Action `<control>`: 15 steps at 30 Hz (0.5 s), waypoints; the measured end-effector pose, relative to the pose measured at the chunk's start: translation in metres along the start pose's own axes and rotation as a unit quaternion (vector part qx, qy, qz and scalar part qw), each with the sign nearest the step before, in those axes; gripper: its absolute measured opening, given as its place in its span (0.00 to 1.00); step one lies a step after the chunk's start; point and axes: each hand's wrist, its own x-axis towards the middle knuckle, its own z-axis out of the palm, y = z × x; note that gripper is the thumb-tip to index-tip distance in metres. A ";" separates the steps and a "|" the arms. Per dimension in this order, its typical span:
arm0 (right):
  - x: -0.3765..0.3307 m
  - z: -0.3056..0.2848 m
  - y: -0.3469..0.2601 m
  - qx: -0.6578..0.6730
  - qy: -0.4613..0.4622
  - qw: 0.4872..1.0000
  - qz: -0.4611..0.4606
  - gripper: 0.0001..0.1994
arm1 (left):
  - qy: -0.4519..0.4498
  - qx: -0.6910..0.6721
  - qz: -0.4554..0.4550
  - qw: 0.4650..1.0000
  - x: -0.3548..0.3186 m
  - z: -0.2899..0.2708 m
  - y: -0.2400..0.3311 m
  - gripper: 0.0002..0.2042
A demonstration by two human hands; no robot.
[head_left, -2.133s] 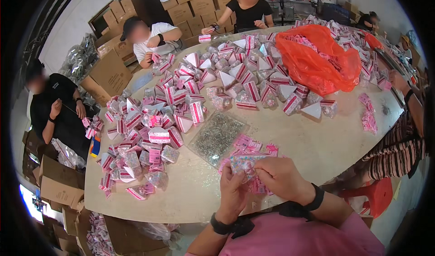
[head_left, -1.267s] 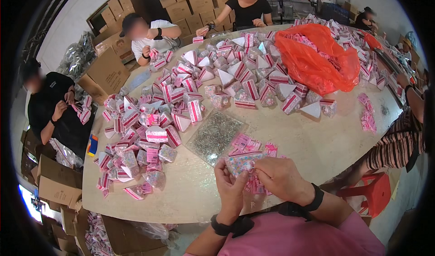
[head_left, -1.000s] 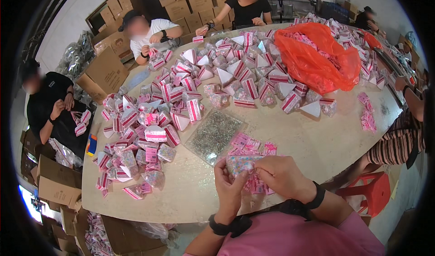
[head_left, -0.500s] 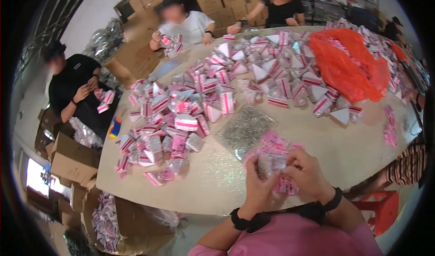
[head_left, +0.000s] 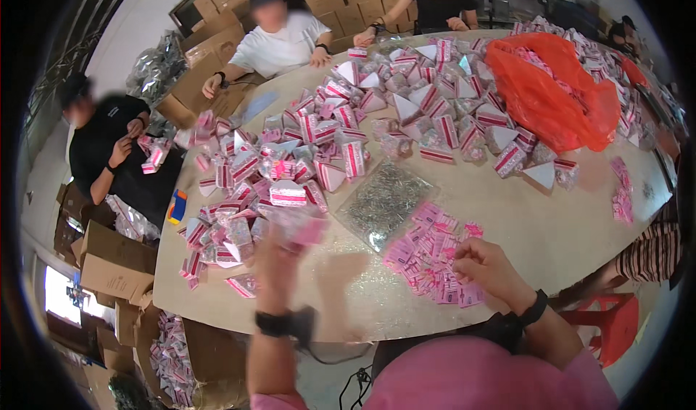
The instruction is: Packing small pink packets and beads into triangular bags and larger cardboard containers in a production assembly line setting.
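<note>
My left hand (head_left: 279, 254) is stretched out to the left, blurred by motion, gripping a small clear packet with a pink and white card (head_left: 303, 226) beside the big heap of filled packets (head_left: 290, 163). My right hand (head_left: 484, 265) rests on a loose pile of flat pink cards (head_left: 429, 254) near the table's front edge, its fingers pinching at the cards. A clear bag of small silvery parts (head_left: 384, 203) lies flat just behind the cards.
Round beige table (head_left: 551, 229). An orange plastic bag (head_left: 551, 91) of packets lies at the back right. Three other people sit at the left and far side, handling packets. Cardboard boxes (head_left: 116, 261) stand on the floor at left; a red stool (head_left: 612, 323) at right.
My hands were together over the pink cards holding a packet. Now my left hand has swung left toward the heap with the packet, and my right hand has dropped onto the cards.
</note>
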 end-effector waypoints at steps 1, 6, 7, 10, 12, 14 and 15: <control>-0.003 -0.003 0.002 0.032 -0.007 0.999 0.028 0.10 | 0.002 -0.025 -0.008 1.000 0.024 -0.033 0.010 0.19; 0.000 -0.009 0.024 0.005 0.011 1.000 0.001 0.07 | 0.255 -0.226 -0.195 0.920 0.044 -0.079 -0.007 0.27; 0.000 -0.011 0.032 -0.018 0.021 1.000 -0.004 0.06 | 0.216 -0.159 -0.190 0.944 0.034 -0.063 -0.005 0.25; 0.003 -0.020 0.043 -0.086 0.037 0.996 -0.010 0.06 | -0.012 0.003 -0.099 0.995 -0.017 0.000 -0.024 0.17; 0.001 -0.025 0.049 -0.050 0.041 0.998 0.022 0.06 | -0.107 -0.028 -0.126 0.986 -0.051 0.060 -0.009 0.15; -0.003 -0.030 0.052 -0.037 0.057 0.997 0.036 0.06 | -0.154 -0.026 -0.152 0.976 -0.069 0.100 0.014 0.16; -0.005 -0.032 0.053 -0.039 0.067 0.996 0.035 0.06 | -0.146 -0.038 -0.123 0.981 -0.075 0.119 0.015 0.15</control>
